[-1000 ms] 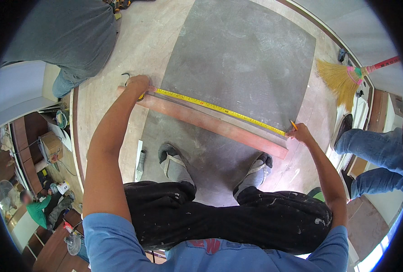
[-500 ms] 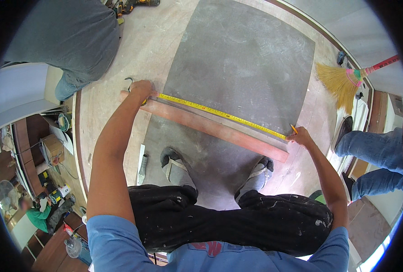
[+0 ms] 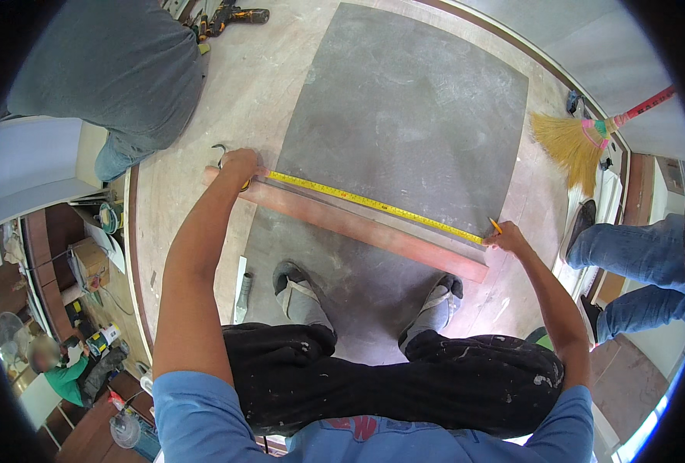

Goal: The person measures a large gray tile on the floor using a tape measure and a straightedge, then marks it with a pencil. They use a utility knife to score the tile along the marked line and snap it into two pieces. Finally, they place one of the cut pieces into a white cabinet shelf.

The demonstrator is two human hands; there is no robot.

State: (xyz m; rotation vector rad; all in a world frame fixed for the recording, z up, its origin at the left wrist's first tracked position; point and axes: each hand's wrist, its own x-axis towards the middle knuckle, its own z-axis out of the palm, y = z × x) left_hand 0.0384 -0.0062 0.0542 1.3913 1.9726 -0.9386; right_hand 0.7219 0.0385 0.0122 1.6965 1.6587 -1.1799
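Barely anything is shifting on the gray sheet (image 3: 404,108) since half a second ago; the view is tilting, bringing more of a drill (image 3: 242,15) beyond its far left into sight. Across the sheet, the yellow tape measure (image 3: 383,207) is running beside a reddish board (image 3: 366,228). Just left of the sheet, the left hand (image 3: 239,163) is curling around the tape's case end; at its right edge, the right hand (image 3: 506,238) is pinching the blade's end and a pencil (image 3: 495,225). Keeping the blade taut and straight is probably what is serving accuracy best.

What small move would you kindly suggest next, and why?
Perhaps let the right hand check that the yellow measuring tape lines up with the right end of the reddish bar: the tape stretches along the bar from the left hand to the right, and the right hand also holds an orange pencil.
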